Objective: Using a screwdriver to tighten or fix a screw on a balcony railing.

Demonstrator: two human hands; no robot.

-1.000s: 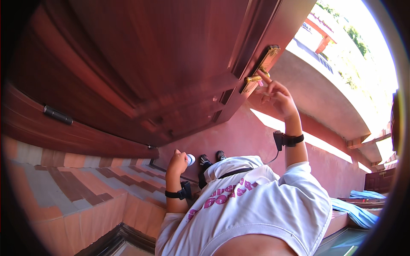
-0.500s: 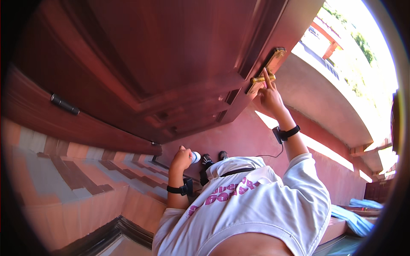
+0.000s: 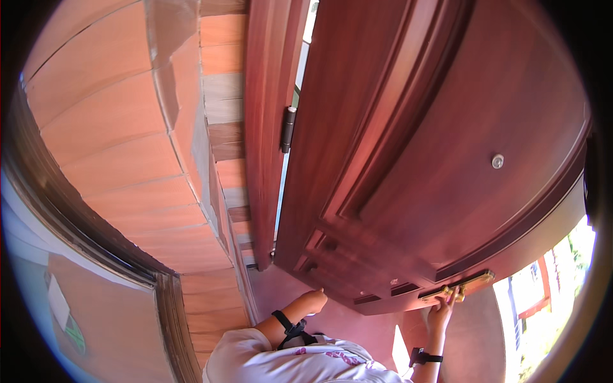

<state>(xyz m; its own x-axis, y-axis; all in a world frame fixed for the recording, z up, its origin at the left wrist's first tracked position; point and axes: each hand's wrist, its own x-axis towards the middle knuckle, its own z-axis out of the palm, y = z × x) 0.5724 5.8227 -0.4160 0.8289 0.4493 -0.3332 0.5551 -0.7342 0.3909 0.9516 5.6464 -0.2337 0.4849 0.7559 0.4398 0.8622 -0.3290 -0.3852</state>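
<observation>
A dark red-brown panelled door (image 3: 408, 159) stands ajar, with daylight showing along its hinge side. My right hand (image 3: 440, 311) is at its brass door handle (image 3: 454, 294), fingers up against the lever and bent over it. The handle sits on a long ornate brass plate (image 3: 479, 280). Low at the centre, my left hand (image 3: 311, 302) is closed round a small white cylindrical object (image 3: 313, 313), mostly hidden by the fingers. Both wrists wear black straps with small devices.
A dark hinge (image 3: 288, 129) joins the door to its red-brown frame (image 3: 271, 127). On the left is an orange and grey tiled wall (image 3: 121, 159), with a dark-framed window (image 3: 169, 319) beside it. A peephole (image 3: 497, 161) sits in the door. Reddish floor (image 3: 281, 287) lies below.
My view has swung left, bringing the hinge side and tiled wall into the middle. The door shows light along its hinge gap. My right hand stays at the handle; the left still holds the white object.
</observation>
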